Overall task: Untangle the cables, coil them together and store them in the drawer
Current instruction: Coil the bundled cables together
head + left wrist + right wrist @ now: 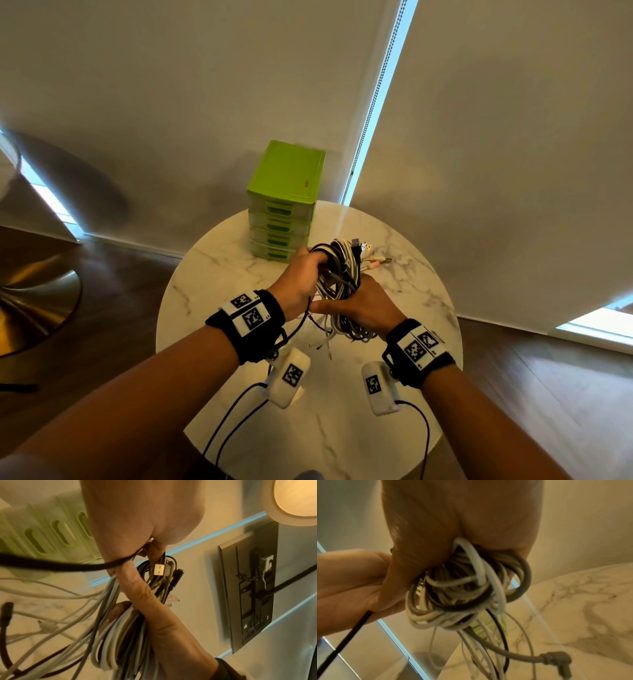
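Observation:
A bundle of white, grey and black cables (337,274) hangs coiled in loops above the round marble table (239,274). My left hand (301,272) grips the bundle's upper left side, and a black cable (51,565) crosses its fingers. My right hand (359,303) grips the lower right part of the coil (462,588), its thumb lying along the loops (120,635). Plug ends stick out at the top, among them a white USB connector (158,570). Loose tails and a grey angled plug (556,660) dangle below. The green drawer unit (286,202) stands behind, all its drawers pushed in.
The table edge (161,325) drops to a dark wood floor. A brass table base (34,301) stands at the left. Roller blinds hang close behind the drawer unit. A dark wall panel (248,595) shows in the left wrist view. Thin black wrist-camera leads (233,421) trail over the near table.

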